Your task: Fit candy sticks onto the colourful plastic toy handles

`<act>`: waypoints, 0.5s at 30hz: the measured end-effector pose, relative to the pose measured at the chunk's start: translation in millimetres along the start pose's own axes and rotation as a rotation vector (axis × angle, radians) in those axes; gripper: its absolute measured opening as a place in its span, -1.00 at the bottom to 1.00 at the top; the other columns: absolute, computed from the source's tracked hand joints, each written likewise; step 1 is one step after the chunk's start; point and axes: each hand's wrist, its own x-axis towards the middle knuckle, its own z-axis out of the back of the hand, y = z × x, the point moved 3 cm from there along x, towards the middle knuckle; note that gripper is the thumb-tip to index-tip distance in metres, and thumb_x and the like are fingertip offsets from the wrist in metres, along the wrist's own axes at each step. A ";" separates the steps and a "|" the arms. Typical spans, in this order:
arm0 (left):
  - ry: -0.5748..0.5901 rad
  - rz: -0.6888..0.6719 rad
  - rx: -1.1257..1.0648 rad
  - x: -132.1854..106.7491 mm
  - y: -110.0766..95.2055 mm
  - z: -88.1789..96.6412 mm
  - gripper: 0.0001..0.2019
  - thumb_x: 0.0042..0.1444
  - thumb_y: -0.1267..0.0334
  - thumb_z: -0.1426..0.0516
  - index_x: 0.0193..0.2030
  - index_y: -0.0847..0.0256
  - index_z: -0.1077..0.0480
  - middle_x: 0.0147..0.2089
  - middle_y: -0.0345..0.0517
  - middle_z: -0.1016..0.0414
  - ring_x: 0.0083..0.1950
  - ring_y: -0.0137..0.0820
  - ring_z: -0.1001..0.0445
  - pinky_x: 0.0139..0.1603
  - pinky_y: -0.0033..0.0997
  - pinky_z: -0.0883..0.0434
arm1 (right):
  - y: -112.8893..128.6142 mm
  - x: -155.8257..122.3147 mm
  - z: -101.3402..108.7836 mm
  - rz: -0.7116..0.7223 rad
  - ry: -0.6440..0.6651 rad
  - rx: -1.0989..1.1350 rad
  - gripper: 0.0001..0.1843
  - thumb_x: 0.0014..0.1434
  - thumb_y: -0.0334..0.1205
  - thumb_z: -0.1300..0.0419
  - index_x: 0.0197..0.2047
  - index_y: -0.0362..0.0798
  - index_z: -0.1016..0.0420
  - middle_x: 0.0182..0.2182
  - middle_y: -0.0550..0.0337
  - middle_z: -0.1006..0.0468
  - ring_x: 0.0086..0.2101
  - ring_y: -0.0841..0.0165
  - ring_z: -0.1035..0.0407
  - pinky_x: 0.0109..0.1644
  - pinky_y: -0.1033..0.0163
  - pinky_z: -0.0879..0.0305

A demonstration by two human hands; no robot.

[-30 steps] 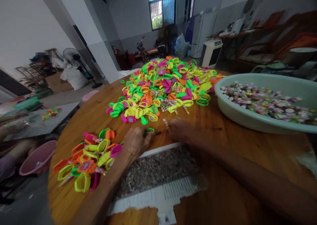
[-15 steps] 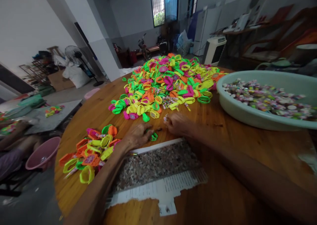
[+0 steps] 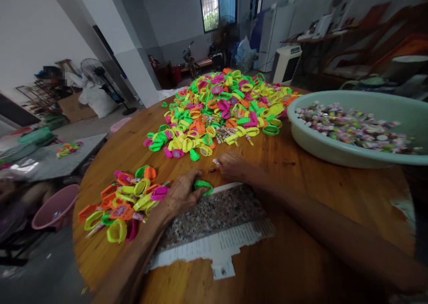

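Green band [image 3: 204,184] sits at my left hand [image 3: 182,191], between thumb and index finger, just left of and nearer me than my right hand [image 3: 233,166]. Loop is flattened, long axis running roughly side to side, right end dipping slightly toward me. Small wrapped candy [image 3: 216,162] pokes out of my right fingertips, free end aimed left and a bit away from me; rest hidden in the grip, so full length can't be told.

Left forearm comes in from lower left, palm down, index finger stretched forward, thumb out to the right at the band. Hand part open, lightly pinching the band; how firm, can't tell. Right forearm slants in from lower right, wrist near level, fingers curled almost into a fist, tips closed on the candy.

Speckled slab [image 3: 219,212] lies just on my side of both hands, torn printed card [image 3: 222,268] along its near edge. Small pile of bands [image 3: 127,197] left of my left hand, big heap [image 3: 217,108] beyond both, green basin [image 3: 334,147] of candies right of my right hand, all on the wooden table [image 3: 301,183].
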 end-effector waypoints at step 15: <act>-0.174 -0.330 -0.073 -32.0 -10.3 -11.6 -0.82 0.15 0.47 -0.08 -0.13 0.20 -0.38 -0.11 -0.03 -0.46 -0.09 -0.30 -0.45 -0.08 -0.30 -0.38 | 26.2 -91.8 37.4 0.081 -0.173 0.354 -0.79 0.36 -0.28 -0.01 -0.30 -0.11 -0.39 -0.33 0.09 -0.45 -0.33 0.34 -0.29 -0.23 0.23 -0.11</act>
